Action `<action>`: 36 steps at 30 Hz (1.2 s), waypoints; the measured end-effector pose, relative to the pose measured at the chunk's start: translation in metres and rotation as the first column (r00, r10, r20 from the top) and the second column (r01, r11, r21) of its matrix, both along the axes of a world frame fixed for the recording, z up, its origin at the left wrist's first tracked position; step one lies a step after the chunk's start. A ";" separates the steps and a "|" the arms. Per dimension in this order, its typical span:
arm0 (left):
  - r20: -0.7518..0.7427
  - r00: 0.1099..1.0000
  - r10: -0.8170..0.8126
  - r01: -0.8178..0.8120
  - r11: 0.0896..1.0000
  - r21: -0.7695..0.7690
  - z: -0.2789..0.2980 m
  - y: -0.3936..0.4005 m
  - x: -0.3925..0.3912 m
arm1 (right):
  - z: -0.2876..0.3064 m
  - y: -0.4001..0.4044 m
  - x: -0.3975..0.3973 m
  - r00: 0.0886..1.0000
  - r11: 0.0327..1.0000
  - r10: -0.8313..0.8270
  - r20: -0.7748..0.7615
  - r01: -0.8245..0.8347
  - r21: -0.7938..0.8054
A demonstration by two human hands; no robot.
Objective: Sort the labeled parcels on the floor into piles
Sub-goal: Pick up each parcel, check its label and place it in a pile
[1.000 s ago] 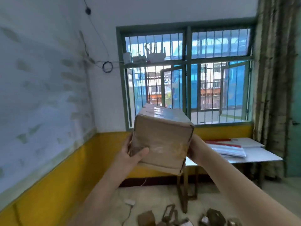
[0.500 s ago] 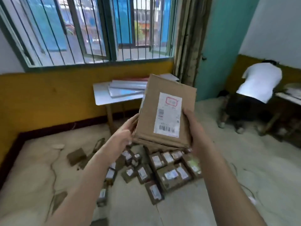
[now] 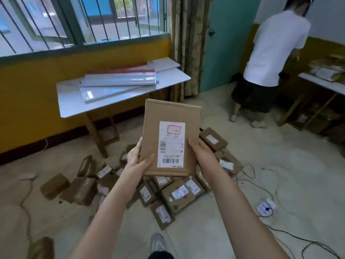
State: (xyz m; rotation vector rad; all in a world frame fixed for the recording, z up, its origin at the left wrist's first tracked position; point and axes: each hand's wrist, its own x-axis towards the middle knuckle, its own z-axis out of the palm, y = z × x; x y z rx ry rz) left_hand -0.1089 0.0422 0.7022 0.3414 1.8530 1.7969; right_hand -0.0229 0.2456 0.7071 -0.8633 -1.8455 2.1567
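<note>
- You hold one cardboard parcel (image 3: 170, 137) up in front of you, clear of the floor (image 3: 280, 184), its white label (image 3: 171, 144) facing you and reading upside down.
- Your left hand (image 3: 137, 161) grips its lower left edge: the thumb lies across the front face and the fingers curl out of sight behind.
- Your right hand (image 3: 200, 152) clamps the right edge, thumb on the front near the label, fingers wrapped round the back.
- The box looks stiff and flat-sided, so it should keep its shape under a firm squeeze; the plain cardboard ought to give good friction.
- From the easy way you hold it out, it seems light to moderate in weight, though what is inside cannot be told.
- Keep your hold on the two opposite side edges, thumbs off the label so the red-framed mark (image 3: 173, 129) stays readable.
- The unsorted heap of parcels (image 3: 177, 193) lies on the floor directly below your hands, with a few brown ones (image 3: 74, 187) scattered to the left.
- No clear separate piles show yet, so the sorting looks to be at an early stage.
- A tabletop (image 3: 71, 109) with flat sheets stands by the window, and another person (image 3: 270, 58) works at a second table on the right.
- Loose cables (image 3: 261, 186) run over the floor to the right; mind them when you set the box down.
</note>
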 end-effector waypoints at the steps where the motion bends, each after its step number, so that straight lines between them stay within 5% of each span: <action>1: 0.000 1.000 0.004 -0.004 1.000 -0.020 -0.009 0.014 -0.015 | -0.010 0.012 -0.011 1.000 1.000 -0.021 0.018 0.021 -0.003; 6: 0.046 0.998 -0.034 0.039 0.993 -0.114 -0.063 0.078 -0.076 | -0.062 0.075 -0.057 0.992 0.997 -0.077 0.097 0.079 -0.025; 14: 0.350 0.936 -0.023 0.078 0.986 -0.144 -0.205 0.155 -0.119 | -0.224 0.160 -0.096 0.936 0.995 -0.028 0.350 0.058 -0.075; 22: 0.220 0.943 0.249 -0.091 0.831 -0.548 -0.431 0.198 -0.096 | -0.442 0.215 -0.126 0.787 0.975 0.185 0.588 -0.073 -0.210; 27: 0.258 0.896 0.361 -0.107 0.740 -0.664 -0.540 0.209 -0.059 | -0.558 0.221 -0.131 0.708 0.947 0.316 0.632 -0.280 -0.159; 36: 0.284 0.870 0.404 -0.084 0.687 -0.722 -0.645 0.178 -0.043 | -0.654 0.180 -0.139 0.647 0.875 0.419 0.637 -0.475 -0.094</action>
